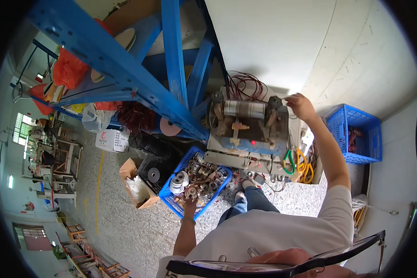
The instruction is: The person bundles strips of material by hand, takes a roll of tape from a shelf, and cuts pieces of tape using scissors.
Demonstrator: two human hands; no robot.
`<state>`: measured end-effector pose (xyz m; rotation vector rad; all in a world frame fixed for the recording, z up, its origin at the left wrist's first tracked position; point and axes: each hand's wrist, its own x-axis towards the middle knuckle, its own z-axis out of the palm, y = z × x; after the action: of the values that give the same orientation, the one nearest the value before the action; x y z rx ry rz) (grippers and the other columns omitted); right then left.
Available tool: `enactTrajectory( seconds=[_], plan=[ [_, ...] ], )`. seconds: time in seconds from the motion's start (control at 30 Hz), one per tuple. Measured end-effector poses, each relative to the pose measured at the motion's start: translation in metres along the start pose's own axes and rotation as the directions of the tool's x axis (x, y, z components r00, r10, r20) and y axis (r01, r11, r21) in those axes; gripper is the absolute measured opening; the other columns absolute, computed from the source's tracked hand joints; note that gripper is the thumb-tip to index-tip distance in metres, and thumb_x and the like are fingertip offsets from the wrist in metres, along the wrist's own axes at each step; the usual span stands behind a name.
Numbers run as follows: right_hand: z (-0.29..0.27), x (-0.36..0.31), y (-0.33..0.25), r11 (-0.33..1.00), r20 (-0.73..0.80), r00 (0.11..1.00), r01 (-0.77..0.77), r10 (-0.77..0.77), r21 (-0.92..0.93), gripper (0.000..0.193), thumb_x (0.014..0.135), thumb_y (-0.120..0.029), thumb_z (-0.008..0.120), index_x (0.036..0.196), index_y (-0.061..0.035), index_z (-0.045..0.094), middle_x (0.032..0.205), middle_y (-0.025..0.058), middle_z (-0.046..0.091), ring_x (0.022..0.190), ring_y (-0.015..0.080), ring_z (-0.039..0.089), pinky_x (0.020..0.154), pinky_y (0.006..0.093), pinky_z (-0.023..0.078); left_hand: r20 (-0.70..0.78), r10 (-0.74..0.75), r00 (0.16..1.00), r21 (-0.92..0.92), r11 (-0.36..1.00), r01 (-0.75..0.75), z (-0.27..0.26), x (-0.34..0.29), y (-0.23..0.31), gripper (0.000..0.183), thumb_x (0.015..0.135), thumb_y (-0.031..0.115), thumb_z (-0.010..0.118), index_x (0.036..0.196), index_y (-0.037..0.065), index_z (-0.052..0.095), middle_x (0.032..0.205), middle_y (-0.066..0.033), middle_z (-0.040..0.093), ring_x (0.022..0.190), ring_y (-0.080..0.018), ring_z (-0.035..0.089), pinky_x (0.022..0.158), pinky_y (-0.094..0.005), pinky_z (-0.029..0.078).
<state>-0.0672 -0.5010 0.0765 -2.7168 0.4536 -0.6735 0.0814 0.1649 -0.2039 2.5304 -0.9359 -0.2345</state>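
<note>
My left hand [190, 208] is down in a blue plastic basket [171, 206] on the floor. Its fingers close on a round metal part [191, 192], though the fingertips are partly hidden. Around that part lies a heap of metal pieces, among them a stack of silvery discs [179, 181]. My right hand [302, 107] is raised at the right end of a bench machine [252, 134] with a ribbed metal roller [244, 109]. Its fingers are curled together beside the machine's end block, and anything between them is too small to make out.
Green-handled scissors [289, 162] and yellow-handled scissors [303, 162] sit at the bench's right. Another blue crate [352, 134] stands further right. A blue steel rack [171, 60] rises at left. An open cardboard box [139, 183] and a black crate [160, 169] flank the basket.
</note>
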Motion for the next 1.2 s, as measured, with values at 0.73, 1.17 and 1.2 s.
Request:
enactTrajectory(
  seconds=[0.73, 1.17, 1.2],
  plan=[
    [0.123, 0.111, 0.058, 0.896, 0.661, 0.642, 0.431, -0.388, 0.107, 0.044, 0.072, -0.006, 0.062, 0.114, -0.0187, 0.061, 0.106, 0.004, 0.059, 0.112, 0.0241, 0.049, 0.091, 0.0387, 0.039, 0.309, -0.732, 0.607, -0.227, 0.563, 0.795, -0.012, -0.056, 0.083, 0.052, 0.076, 0.032, 0.072, 0.112, -0.002, 0.057, 0.108, -0.018, 0.063, 0.102, -0.0276, 0.06, 0.088, -0.035, 0.046],
    [0.044, 0.158, 0.02, 0.795, 0.462, 0.875, -0.381, 0.144, 0.473, 0.017, 0.07, -0.005, 0.05, 0.084, -0.0033, 0.061, 0.07, 0.0093, 0.058, 0.07, 0.0182, 0.057, 0.066, 0.03, 0.046, 0.054, -0.249, 0.967, -0.104, 0.962, 0.253, -0.083, 0.077, 0.154, 0.032, 0.086, 0.024, 0.061, 0.108, 0.001, 0.061, 0.101, -0.0176, 0.065, 0.096, -0.0283, 0.063, 0.081, -0.0343, 0.048],
    [0.029, 0.165, 0.038, 0.754, 0.345, 0.929, -0.322, 0.135, 0.573, 0.016, 0.072, -0.004, 0.046, 0.083, -0.0015, 0.058, 0.064, 0.0063, 0.053, 0.064, 0.0153, 0.054, 0.062, 0.0273, 0.044, 0.017, -0.264, 0.964, -0.222, 0.939, 0.262, -0.116, 0.121, 0.207, 0.027, 0.088, 0.022, 0.058, 0.106, 0.002, 0.062, 0.097, -0.0157, 0.065, 0.093, -0.0256, 0.064, 0.079, -0.0324, 0.048]
  ],
)
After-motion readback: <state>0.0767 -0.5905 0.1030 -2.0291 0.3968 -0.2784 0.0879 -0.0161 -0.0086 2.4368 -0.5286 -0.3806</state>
